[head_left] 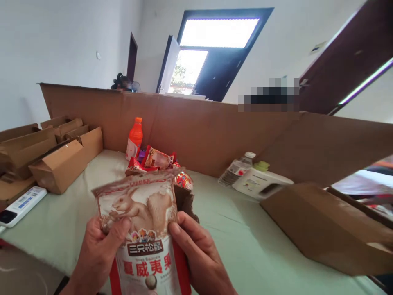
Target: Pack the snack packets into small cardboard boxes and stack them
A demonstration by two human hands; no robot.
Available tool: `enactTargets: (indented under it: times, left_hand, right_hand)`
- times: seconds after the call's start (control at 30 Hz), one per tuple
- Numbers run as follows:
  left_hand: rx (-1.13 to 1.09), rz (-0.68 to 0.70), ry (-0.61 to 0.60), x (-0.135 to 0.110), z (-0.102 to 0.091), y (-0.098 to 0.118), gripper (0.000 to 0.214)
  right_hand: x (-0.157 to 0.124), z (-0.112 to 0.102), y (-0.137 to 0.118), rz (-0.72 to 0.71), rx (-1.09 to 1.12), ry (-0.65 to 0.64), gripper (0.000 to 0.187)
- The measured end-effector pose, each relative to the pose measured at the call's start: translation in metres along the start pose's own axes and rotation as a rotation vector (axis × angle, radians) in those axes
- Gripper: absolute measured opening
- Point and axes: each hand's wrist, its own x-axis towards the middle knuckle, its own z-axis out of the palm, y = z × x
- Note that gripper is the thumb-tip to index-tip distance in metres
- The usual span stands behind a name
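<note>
A bag of macadamia nuts (147, 262), brown at the top and white with red sides below, is held upright close in front of me. A squirrel picture and Chinese lettering cover its face. My left hand (102, 246) grips the bag's left edge, thumb on the front. On the opposite edge, my right hand (199, 250) pinches the bag with its thumb in front. Behind the bag, partly hidden by it, are red snack packets (159, 157) and a dark cardboard edge (186, 200).
An orange bottle (135, 137) stands beyond the packets. Open cardboard boxes (66, 164) and a white device (23, 207) lie left. A clear bottle (236, 170), white jug (260, 182) and brown box (319, 225) are right. A cardboard wall (196, 127) borders the green-covered table (236, 254).
</note>
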Motion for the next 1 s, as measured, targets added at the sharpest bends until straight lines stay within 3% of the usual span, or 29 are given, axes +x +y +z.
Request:
enactTargets:
  times: [0.17,0.4,0.53,0.73,0.87,1.0]
  left_hand:
    - [-0.001,-0.235,-0.003,-0.028,-0.009,-0.020,0.034]
    - [0.010,-0.362,-0.033,-0.046,-0.035,-0.038,0.033]
    - [0.074,-0.384,-0.015,-0.052,-0.045,-0.044,0.032]
    - [0.214,-0.309,-0.021,-0.059,-0.057,-0.052,0.026]
    - [0.225,-0.306,-0.055,-0.056,-0.065,-0.052,0.022]
    - [0.129,-0.423,-0.052,-0.055,-0.073,-0.057,0.031]
  right_hand:
    - [-0.023,-0.005,0.016,0.069,0.033,-0.014,0.033]
    - [-0.040,-0.012,0.046,0.173,0.022,-0.110,0.036]
    - [-0.057,-0.011,0.067,0.284,0.038,-0.046,0.027]
    - [-0.073,-0.011,0.085,0.394,0.148,0.059,0.032]
    - [-0.075,-0.018,0.084,0.370,0.083,0.083,0.028]
    - [-0.079,-0.021,0.088,0.358,0.122,0.077,0.018]
